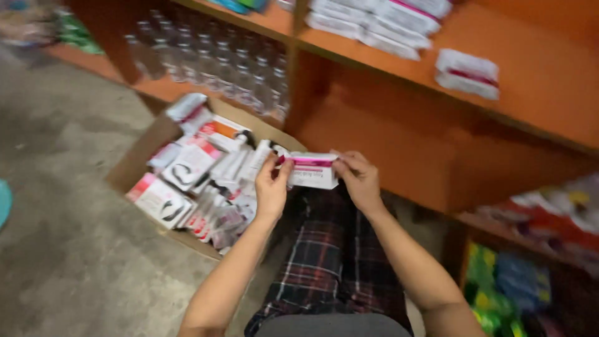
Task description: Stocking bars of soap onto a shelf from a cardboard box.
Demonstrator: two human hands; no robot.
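I have a small white carton with a pink stripe (313,170) pinched by its two ends, my left hand (271,187) closed on the near-left end with thumb and fingers, my right hand (358,178) closed on the opposite end, so both are narrow and holding the same box, level, above my plaid-covered knee (321,249). Just to the left of my left hand, and a little below it, stands an open cardboard box (134,163) on the floor, crammed with similar white-and-pink cartons (187,165) lying at all angles; I judge that most of the stock is yet in there, since the box looks close to full. Above and to the right of my right hand, the orange wooden shelf (549,75) carries one flat white-and-pink pack (467,73) lying apart, and a stack of the same packs (380,22) further up, so a few pieces seem already placed and a good stretch of board is bare. Up and left of my hands, a lower shelf holds rows of clear plastic bottles (212,65). The floor (68,218) is rough grey concrete; low at the right sit colourful packets (536,231), blurred
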